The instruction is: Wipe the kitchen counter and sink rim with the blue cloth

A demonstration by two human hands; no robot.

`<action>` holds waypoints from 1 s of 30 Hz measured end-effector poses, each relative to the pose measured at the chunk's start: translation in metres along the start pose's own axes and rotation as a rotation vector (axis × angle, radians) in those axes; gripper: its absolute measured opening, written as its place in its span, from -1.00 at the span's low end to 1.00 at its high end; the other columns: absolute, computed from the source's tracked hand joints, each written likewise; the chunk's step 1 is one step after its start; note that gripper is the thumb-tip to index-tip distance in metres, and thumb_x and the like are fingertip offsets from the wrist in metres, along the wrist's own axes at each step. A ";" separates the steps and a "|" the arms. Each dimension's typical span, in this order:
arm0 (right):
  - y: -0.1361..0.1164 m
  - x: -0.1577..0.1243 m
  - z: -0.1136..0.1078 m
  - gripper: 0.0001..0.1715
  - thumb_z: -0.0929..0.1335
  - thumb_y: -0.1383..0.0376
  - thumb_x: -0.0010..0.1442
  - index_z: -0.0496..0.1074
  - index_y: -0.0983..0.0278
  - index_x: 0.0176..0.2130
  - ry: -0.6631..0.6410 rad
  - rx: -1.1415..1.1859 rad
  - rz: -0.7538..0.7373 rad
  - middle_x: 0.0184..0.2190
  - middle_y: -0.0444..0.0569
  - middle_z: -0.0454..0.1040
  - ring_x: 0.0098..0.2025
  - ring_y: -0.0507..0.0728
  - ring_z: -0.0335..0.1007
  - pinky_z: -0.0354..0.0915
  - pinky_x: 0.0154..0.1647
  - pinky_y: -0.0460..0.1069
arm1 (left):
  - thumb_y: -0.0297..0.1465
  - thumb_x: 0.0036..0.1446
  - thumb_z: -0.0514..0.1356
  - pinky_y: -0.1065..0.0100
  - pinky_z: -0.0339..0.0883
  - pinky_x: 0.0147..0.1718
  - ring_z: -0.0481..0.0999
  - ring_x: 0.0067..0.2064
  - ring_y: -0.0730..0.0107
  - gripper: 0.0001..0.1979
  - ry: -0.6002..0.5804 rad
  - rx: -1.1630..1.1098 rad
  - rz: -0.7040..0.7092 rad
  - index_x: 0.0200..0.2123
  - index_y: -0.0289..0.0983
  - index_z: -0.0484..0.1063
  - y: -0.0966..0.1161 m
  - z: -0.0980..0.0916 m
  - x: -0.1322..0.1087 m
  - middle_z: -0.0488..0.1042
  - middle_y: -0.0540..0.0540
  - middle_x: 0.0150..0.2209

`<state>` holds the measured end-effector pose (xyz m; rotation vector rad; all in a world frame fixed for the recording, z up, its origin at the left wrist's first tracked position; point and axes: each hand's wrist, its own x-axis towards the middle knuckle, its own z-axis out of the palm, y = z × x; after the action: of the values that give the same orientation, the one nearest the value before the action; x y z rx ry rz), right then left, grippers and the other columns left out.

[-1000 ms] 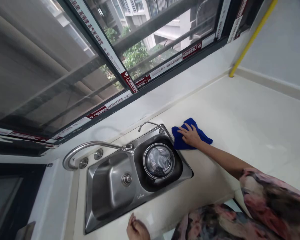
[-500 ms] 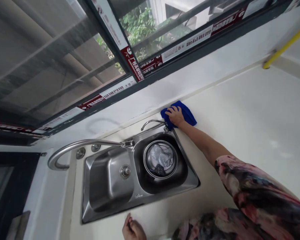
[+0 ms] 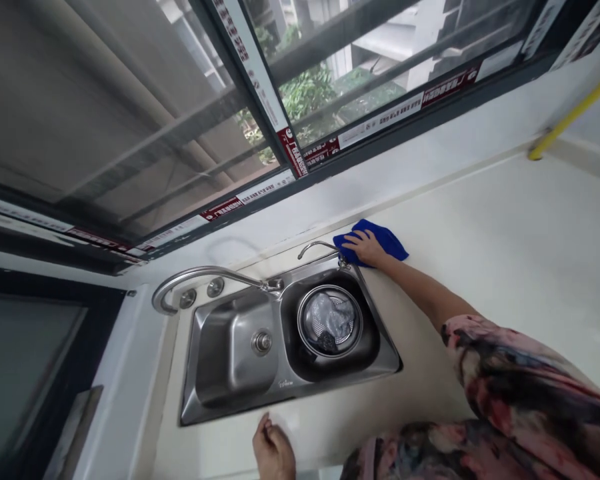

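Note:
My right hand [image 3: 366,248] lies on a crumpled blue cloth [image 3: 391,243], fingers spread over it and pressing it to the countertop at the back right corner of the sink. The cloth sits right beside the base of a small thin tap [image 3: 314,245]. My left hand [image 3: 274,448] is closed, its fingers curled, near the counter's front edge just below the sink; nothing shows in it. The steel double sink [image 3: 286,393] has a perforated round metal basin [image 3: 359,333] in its right bowl, with a crumpled translucent bag [image 3: 334,317] and something dark inside.
A tall curved faucet [image 3: 200,272] arches over the left side of the sink, near two round metal fittings [image 3: 215,287]. Behind the counter [image 3: 485,267] runs a window frame [image 3: 300,170]. A yellow pipe [image 3: 575,113] meets the counter at the far right.
The view has shifted, so the sink appears further right. My right hand and the cloth have moved slightly right and toward me relative to the small tap. My left hand stays closed.

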<state>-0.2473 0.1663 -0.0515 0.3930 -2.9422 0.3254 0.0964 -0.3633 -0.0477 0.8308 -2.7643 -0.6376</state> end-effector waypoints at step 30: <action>-0.091 -0.229 -0.047 -0.51 0.32 0.23 0.32 0.50 0.13 0.20 -0.116 0.213 -0.118 0.38 0.05 0.37 0.49 0.42 0.03 -0.12 0.48 0.52 | -0.24 0.23 0.07 0.11 0.48 -0.07 0.59 -0.10 0.05 -0.59 0.017 -0.077 0.140 -0.01 -0.25 0.58 0.000 0.005 0.004 0.61 -0.25 -0.12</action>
<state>0.0017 0.1471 -0.0307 0.6312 -2.9874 0.6225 0.0918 -0.3633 -0.0521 0.6180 -2.7336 -0.7018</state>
